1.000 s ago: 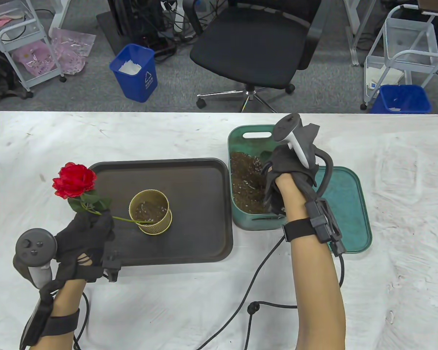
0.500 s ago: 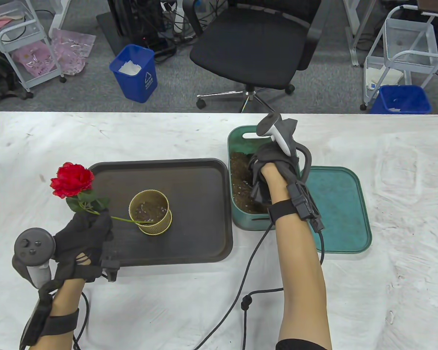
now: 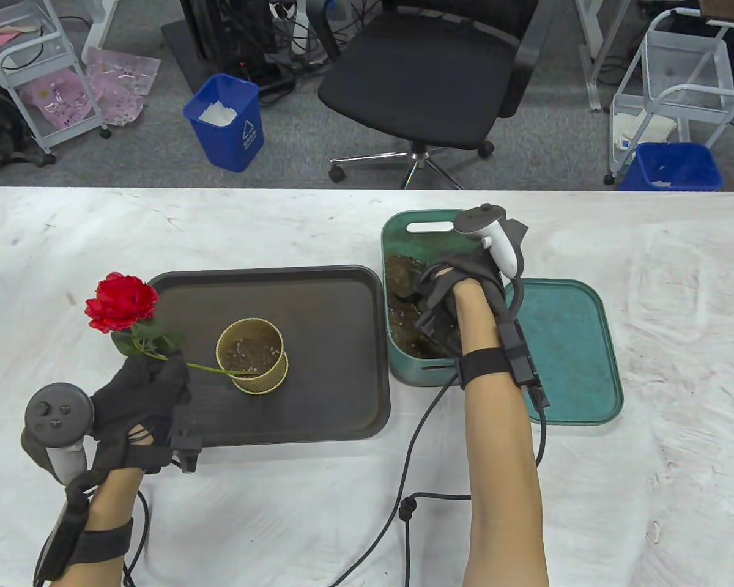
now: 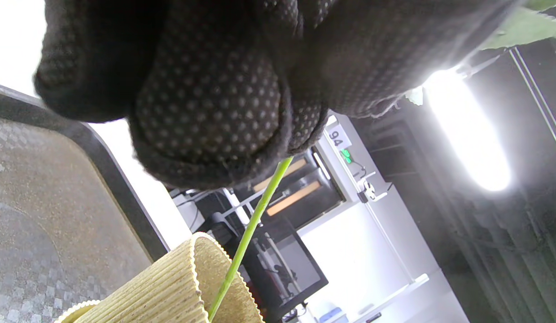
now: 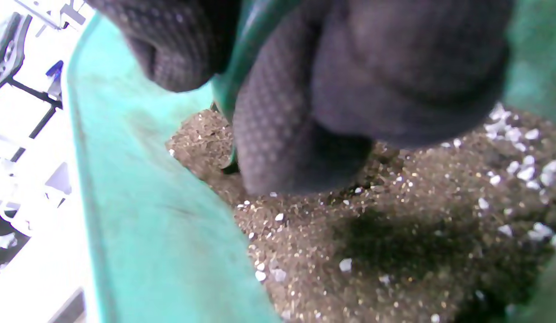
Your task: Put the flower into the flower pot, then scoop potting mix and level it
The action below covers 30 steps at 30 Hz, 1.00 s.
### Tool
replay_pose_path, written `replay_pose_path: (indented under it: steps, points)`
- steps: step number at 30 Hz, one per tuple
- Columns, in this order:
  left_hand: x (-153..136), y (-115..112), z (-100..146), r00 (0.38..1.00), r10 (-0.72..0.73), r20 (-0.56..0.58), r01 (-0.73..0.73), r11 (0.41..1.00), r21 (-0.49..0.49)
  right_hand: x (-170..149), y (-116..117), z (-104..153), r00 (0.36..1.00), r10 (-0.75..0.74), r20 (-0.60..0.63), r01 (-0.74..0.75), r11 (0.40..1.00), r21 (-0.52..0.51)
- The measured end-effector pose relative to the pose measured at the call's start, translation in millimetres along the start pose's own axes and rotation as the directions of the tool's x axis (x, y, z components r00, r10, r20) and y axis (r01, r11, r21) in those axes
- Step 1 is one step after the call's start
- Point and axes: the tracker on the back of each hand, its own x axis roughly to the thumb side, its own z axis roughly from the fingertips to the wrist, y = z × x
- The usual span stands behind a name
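A red rose (image 3: 122, 302) leans left, and my left hand (image 3: 159, 367) pinches its green stem (image 4: 255, 220). The stem's lower end sits inside the ribbed gold flower pot (image 3: 252, 356) on the dark tray (image 3: 342, 391); some soil lies in the pot. My right hand (image 3: 431, 293) is down in the green bin (image 3: 404, 232), over the brown potting mix (image 3: 404, 275). In the right wrist view its fingers (image 5: 295, 125) curl round a green scoop handle (image 5: 242, 49) just above the potting mix (image 5: 372, 251). The scoop's bowl is hidden.
The bin's green lid (image 3: 569, 354) lies flat to the right of the bin. Glove cables (image 3: 416, 465) trail over the white cloth near the table's front edge. An office chair (image 3: 428, 67) and blue waste bins (image 3: 226, 122) stand beyond the far edge.
My right hand shifted left inside the bin, then back a little to the right, and its wrist turned. The left hand, rose and pot stayed still.
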Motion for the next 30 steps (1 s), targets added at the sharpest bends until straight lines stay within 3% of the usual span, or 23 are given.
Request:
replay_pose_path:
  steps: [9, 20, 26, 30]
  points:
    - [0, 0, 0, 1.000, -0.001, 0.000, 0.001, 1.000, 0.000, -13, -7, 26, 0.988, -0.155, 0.011, 0.155, 0.987, -0.035]
    - [4, -3, 2, 1.000, -0.001, 0.017, 0.001, 1.000, -0.006, -48, -32, 76, 0.925, -0.365, 0.103, 0.373, 0.924, -0.079]
    - [4, -3, 2, 1.000, 0.000, 0.017, 0.000, 1.000, -0.007, -48, -32, 104, 0.904, -0.386, 0.184, 0.399, 0.916, -0.038]
    - [4, -3, 1, 1.000, -0.001, 0.016, 0.001, 1.000, -0.006, -31, -15, 121, 0.901, -0.351, 0.256, 0.352, 0.935, 0.044]
